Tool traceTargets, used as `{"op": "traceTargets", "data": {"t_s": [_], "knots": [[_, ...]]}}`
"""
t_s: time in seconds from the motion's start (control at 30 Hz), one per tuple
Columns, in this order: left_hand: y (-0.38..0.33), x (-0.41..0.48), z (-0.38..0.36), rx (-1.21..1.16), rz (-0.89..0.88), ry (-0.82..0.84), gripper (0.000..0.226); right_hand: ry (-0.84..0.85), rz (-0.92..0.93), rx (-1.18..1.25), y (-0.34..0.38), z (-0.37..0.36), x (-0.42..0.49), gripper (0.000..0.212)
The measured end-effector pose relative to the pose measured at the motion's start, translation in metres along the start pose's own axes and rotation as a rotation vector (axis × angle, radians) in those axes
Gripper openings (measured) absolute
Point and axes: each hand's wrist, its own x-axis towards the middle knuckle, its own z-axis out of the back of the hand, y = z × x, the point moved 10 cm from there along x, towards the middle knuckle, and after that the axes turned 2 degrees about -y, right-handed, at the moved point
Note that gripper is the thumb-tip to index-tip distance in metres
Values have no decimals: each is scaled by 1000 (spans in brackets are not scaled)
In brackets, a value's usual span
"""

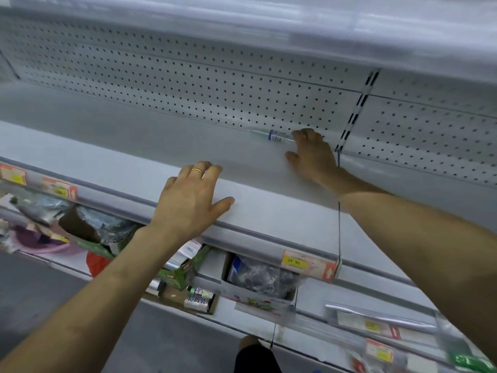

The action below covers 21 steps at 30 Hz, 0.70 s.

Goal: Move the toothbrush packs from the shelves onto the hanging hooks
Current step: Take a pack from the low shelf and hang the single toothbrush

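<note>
The shelf (134, 146) is pale grey-white, and the back panel (188, 84) behind it is white, patterned with even rows of small dark dots. The toothbrush pack (275, 135) looks clear with a blue-and-white label, though it is blurred. A gold ring (197, 170) sits on the left hand (188, 203). The price tags (306, 263) are orange-red with yellow patches.

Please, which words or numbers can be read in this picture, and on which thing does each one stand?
"29 90": on the yellow price tag on the shelf edge.
Left tags: too blurred to read.
Lower right tags: too blurred to read.
Label on the toothbrush pack: too small to read.
Print on the bottles below: blurred, not readable.
</note>
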Motion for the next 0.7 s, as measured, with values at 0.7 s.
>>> {"op": "traceTargets", "data": {"t_s": [0.7], "knots": [[-21, -29, 8, -45, -1, 99, 63, 2, 81, 333, 36, 42, -99, 35]]}}
